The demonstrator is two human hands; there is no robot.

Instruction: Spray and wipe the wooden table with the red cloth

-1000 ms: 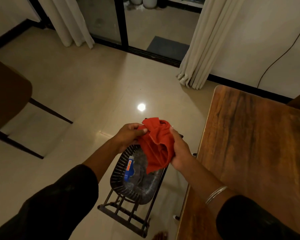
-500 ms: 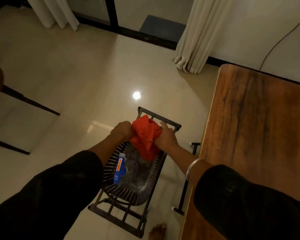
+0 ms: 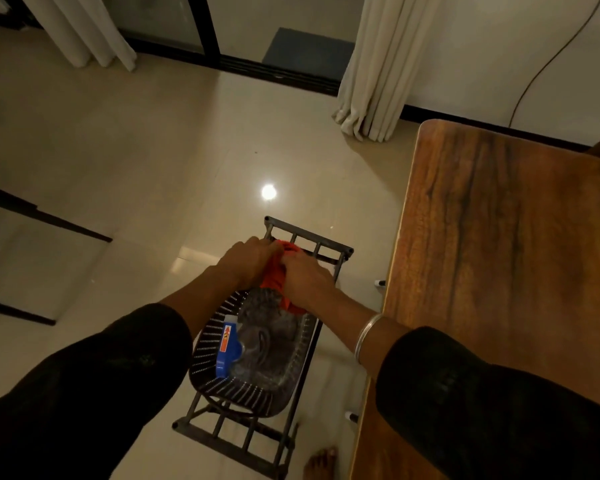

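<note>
Presently, both hands are closed around the red cloth point(image 3: 273, 276), which is bunched into a wad between them above the far end of a black slatted basket point(image 3: 207, 344). The left hand point(image 3: 250, 263) has its fingers curled tight over the cloth's left side; the right hand point(image 3: 307, 282) grips the right side likewise, knuckles up, with a silver bangle point(image 3: 368, 336) on its wrist. A tail of the cloth hangs below the right hand into the basket. The basket sits on a dark metal rack point(image 3: 305, 237) standing on the glossy tiled floor. A spray bottle point(image 3: 227, 351) with a blue and orange label lies in the basket's near left part. The wooden table point(image 3: 506, 244) stands to the right of the rack, its surface bare where visible. Both forearms wear dark sleeves.
</note>
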